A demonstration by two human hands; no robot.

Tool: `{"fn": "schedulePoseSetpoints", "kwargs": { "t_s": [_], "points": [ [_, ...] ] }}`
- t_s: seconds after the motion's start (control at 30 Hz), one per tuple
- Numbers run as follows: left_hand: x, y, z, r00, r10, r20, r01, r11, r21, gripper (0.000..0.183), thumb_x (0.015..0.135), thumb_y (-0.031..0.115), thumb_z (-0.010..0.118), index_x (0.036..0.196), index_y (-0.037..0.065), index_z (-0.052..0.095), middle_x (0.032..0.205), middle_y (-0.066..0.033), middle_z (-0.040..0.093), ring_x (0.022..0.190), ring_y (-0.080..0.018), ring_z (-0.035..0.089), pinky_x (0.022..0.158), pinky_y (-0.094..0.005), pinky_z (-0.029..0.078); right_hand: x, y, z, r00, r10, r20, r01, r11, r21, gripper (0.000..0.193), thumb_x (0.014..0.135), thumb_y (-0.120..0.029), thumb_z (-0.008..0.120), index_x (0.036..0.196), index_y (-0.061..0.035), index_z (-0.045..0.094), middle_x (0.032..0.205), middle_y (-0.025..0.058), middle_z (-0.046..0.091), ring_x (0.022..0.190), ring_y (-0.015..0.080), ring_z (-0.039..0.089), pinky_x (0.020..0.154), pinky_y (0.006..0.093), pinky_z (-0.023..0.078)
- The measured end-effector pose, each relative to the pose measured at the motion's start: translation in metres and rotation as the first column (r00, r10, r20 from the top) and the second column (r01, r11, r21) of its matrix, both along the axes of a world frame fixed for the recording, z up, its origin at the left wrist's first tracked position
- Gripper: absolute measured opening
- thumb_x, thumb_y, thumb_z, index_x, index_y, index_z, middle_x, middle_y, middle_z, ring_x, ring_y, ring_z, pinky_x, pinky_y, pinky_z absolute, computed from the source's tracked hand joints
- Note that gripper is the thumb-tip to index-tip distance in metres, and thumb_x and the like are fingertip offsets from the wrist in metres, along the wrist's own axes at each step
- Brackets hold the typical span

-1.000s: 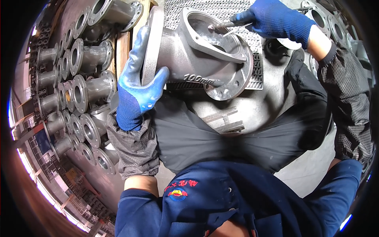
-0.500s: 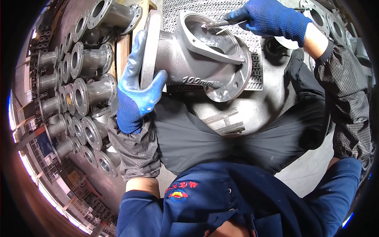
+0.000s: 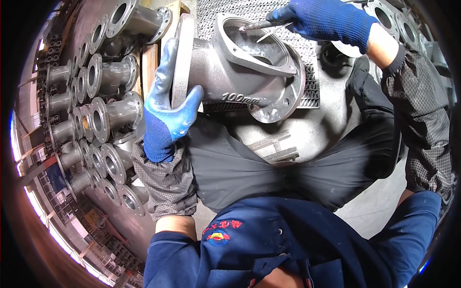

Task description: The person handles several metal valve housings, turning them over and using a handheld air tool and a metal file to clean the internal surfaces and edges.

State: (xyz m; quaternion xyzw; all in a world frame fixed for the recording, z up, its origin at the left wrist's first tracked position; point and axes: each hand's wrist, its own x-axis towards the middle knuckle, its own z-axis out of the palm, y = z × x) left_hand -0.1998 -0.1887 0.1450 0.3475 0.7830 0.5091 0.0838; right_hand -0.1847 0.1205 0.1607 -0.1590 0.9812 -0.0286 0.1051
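A grey cast-metal valve body [image 3: 216, 72] with flanged ends and an oval top opening lies in front of me. My left hand [image 3: 168, 101], in a blue coated glove, is closed around its left flange [image 3: 183, 60], fingers along the outer face and thumb on the inner side. Over the opening, my right hand [image 3: 317, 21] in a blue knit glove is closed on a slim dark tool [image 3: 254, 26] with a small pinkish tip. A thin pale stick [image 3: 272, 32] also juts from that hand into the opening. The tool's exact kind is unclear.
The valve body rests on a patterned metal grating [image 3: 309, 91]. Rows of similar flanged castings [image 3: 115, 115] stand at the left, beside a wooden pallet edge [image 3: 150, 62]. More flanged parts [image 3: 384, 21] sit at the far right. A small metal frame [image 3: 273, 146] lies between my legs.
My right hand has shifted slightly left, carrying the tool and stick a little further left over the opening. My left hand keeps its grip on the flange.
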Motion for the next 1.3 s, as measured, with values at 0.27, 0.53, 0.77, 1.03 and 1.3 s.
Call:
{"fn": "schedulePoseSetpoints", "kwargs": {
  "t_s": [0.27,0.53,0.77,1.03,1.3],
  "points": [
    [0.0,-0.001,-0.002,1.0,0.012,0.02,-0.012,1.0,0.007,0.071,0.072,-0.013,0.057,0.137,-0.002,0.033,0.144,-0.0166,0.032,0.133,-0.0247,0.03,0.107,-0.0354,0.026,0.004,0.006,-0.002,0.974,-0.017,0.226,0.018,1.0,-0.004,0.044,0.071,-0.015,0.059,0.114,-0.0249,0.063,0.089,0.0125,0.066,0.076,0.0301,0.063,0.068,0.037,0.05],
    [-0.001,-0.002,0.0,1.0,0.002,0.02,-0.003,1.0,0.004,0.07,0.072,-0.012,0.057,0.137,-0.003,0.033,0.144,-0.0163,0.032,0.133,-0.0245,0.029,0.107,-0.0352,0.024,0.001,-0.001,0.004,0.999,0.034,-0.035,-0.034,0.999,-0.009,0.023,0.072,-0.016,0.056,0.092,-0.0143,0.067,0.074,0.0132,0.064,0.067,0.0328,0.062,0.061,0.0394,0.05],
    [0.001,0.007,0.004,0.989,0.085,0.121,-0.083,0.996,-0.018,0.07,0.075,-0.009,0.058,0.139,-0.001,0.031,0.141,-0.0128,0.035,0.127,-0.0171,0.036,0.103,-0.0286,0.03,0.024,0.02,-0.016,0.987,-0.143,0.078,0.152,0.981,-0.125,0.037,0.074,-0.016,0.057,0.11,-0.0161,0.065,0.08,0.0137,0.066,0.065,0.0288,0.063,0.061,0.0371,0.051],
    [0.001,0.003,-0.003,0.968,0.176,0.178,-0.193,0.978,0.083,0.063,0.079,-0.005,0.056,0.138,0.003,0.035,0.133,-0.007,0.043,0.114,-0.0146,0.046,0.095,-0.0241,0.035,0.119,0.038,-0.078,0.785,-0.325,0.528,0.543,-0.05,-0.838,0.044,0.089,-0.032,0.052,0.121,-0.0019,0.053,0.102,0.0131,0.059,0.078,0.0134,0.063,0.055,0.0179,0.049],
    [-0.007,-0.018,-0.011,0.94,0.256,-0.227,-0.293,0.945,-0.146,0.045,0.088,0.005,0.055,0.132,0.003,0.044,0.118,-0.0159,0.056,0.081,-0.0143,0.061,0.067,-0.0228,0.049,0.146,-0.059,-0.136,0.56,-0.223,0.798,0.544,-0.627,-0.557,0.045,0.087,-0.029,0.058,0.116,0.0054,0.052,0.085,0.0135,0.065,0.049,0.015,0.057,0.051,0.0229,0.052]
  ]
}}
